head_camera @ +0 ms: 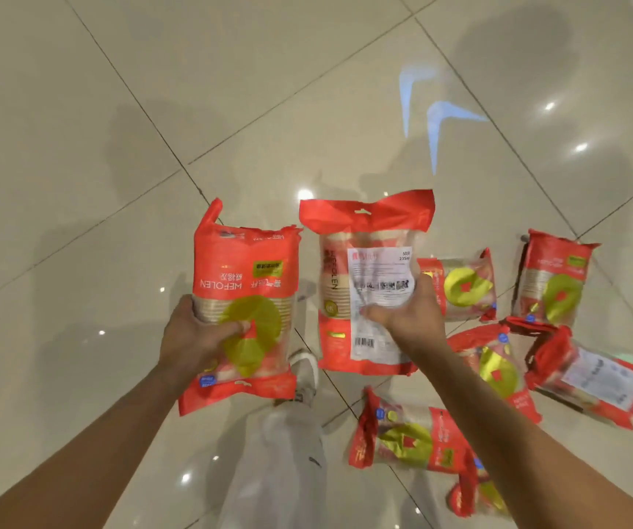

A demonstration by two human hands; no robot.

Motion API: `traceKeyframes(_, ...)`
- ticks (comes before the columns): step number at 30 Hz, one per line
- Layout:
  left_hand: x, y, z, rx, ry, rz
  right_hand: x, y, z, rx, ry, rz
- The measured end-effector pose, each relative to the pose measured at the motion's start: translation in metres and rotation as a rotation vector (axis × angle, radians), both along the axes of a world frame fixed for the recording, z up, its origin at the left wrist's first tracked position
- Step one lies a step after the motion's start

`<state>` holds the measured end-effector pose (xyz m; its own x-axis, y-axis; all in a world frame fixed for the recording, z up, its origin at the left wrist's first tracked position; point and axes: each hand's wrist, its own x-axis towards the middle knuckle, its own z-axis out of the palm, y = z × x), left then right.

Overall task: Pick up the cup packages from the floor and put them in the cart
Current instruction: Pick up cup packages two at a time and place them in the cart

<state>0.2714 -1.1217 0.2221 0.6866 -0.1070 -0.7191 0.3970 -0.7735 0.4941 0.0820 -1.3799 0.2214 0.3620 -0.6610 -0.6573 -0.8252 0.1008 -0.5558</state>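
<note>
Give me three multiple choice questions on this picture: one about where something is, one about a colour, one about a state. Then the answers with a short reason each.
1. Where do the floor packages lie?
A. To the person's right
B. To the person's left
C. Inside a cart

2. What colour is the disc printed on the left-hand package?
A. Blue
B. Yellow-green
C. Black

3. What is the right hand doing?
A. Hanging idle
B. Pressing the tiles
C. Gripping a package

Answers:
1 A: they all lie on the right hand's side.
2 B: the disc by the left hand is yellow-green on red.
3 C: its fingers curl into the right-hand package, whose label side faces the camera.
</note>
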Motion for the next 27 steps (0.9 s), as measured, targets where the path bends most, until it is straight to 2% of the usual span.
traceKeyframes(5, 0.002, 0.011, 0.184, -0.19, -0.17, 0.125, 0.044, -0.002, 0.194, -0.093, -0.247, 0.047)
traceKeyframes(8, -0.016, 0.036, 0.298, -0.279, -0.318, 0.192, 0.039, 0.02, 0.3, -0.134, -0.384, 0.106)
traceKeyframes(16, -0.171, 0.189, 0.56, -0.384, -0.645, 0.392, -0.055, 0.151, 0.554, -0.18, -0.71, 0.347)
traceKeyframes(23, -0.344, 0.379, 0.708, -0.392, -0.898, 0.672, -0.129, 0.336, 0.707, -0.055, -0.939, 0.656)
traceKeyframes(27, -0.461, 0.51, 0.744, -0.36, -1.019, 0.879, -0.178, 0.476, 0.75, 0.037, -1.035, 0.876)
